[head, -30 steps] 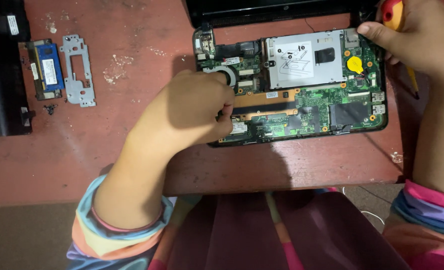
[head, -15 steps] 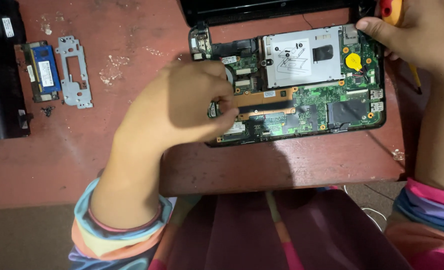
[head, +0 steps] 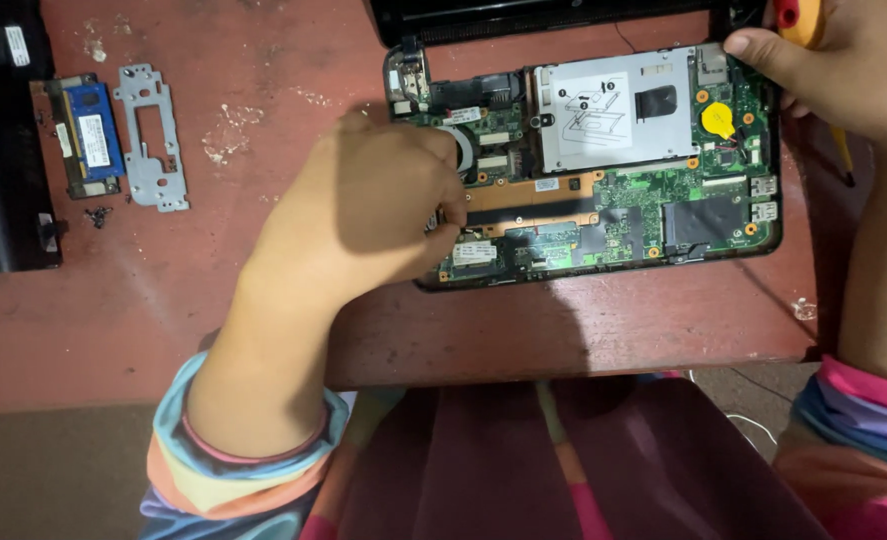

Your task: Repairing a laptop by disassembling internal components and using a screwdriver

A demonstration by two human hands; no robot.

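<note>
Two bare hands work over an opened small laptop with its green circuit board exposed (head: 603, 190), which lies at about one o'clock on the worn red wooden table (head: 263, 260) in the single head view. The left hand (head: 363, 215) is curled over the board's left part, fingertips pinched together at the copper-coloured strip beside the round fan; whether they grip anything there is hidden by the hand itself. The right hand (head: 843, 70), at two o'clock, is closed around an orange-and-red-handled tool (head: 798, 18) and rests against the laptop's upper right corner. A likely risk: pinching or tugging at the small connectors could tear a ribbon or bend a pin, and the tool's tip, out of sight, could scratch the board. At ten o'clock lie a blue memory module with a white rectangular sticker (head: 91, 135), a flat grey metal bracket (head: 148, 135) just beside it, tiny dark screws (head: 96, 213) below, easily brushed off, and a long black casing strip (head: 8, 140) with a small white label. On the board, a silver metal drive cover (head: 613, 105) carries a white diagram sticker, near a round yellow coin cell (head: 718, 120).
</note>
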